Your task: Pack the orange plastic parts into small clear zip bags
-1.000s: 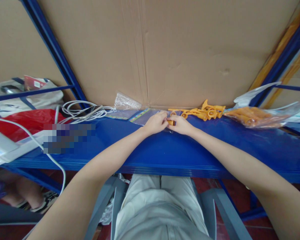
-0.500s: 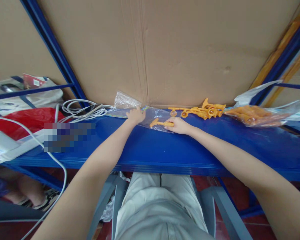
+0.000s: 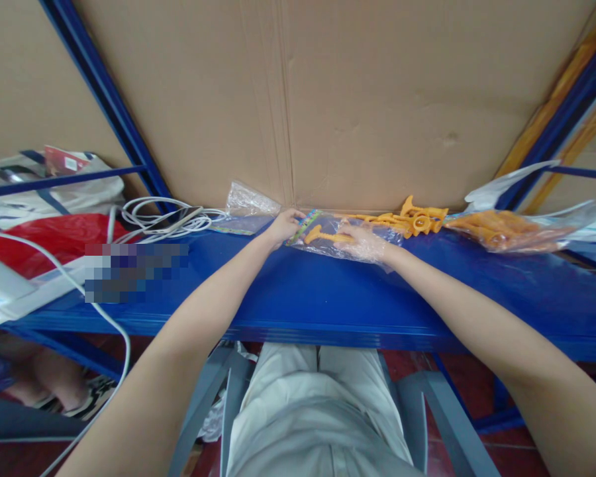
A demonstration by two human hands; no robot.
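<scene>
At mid-frame, the clear bag [image 3: 322, 251] is pinched at its printed end by the left hand [image 3: 281, 229] while the orange hammer [image 3: 326, 236] is gripped inside by the right hand [image 3: 371, 245], insertion apparently being the step and release the next need.

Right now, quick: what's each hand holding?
Left hand: closed on the printed edge of the clear plastic bag.
Right hand: inside that bag, closed around the orange plastic hammer's handle.
</scene>
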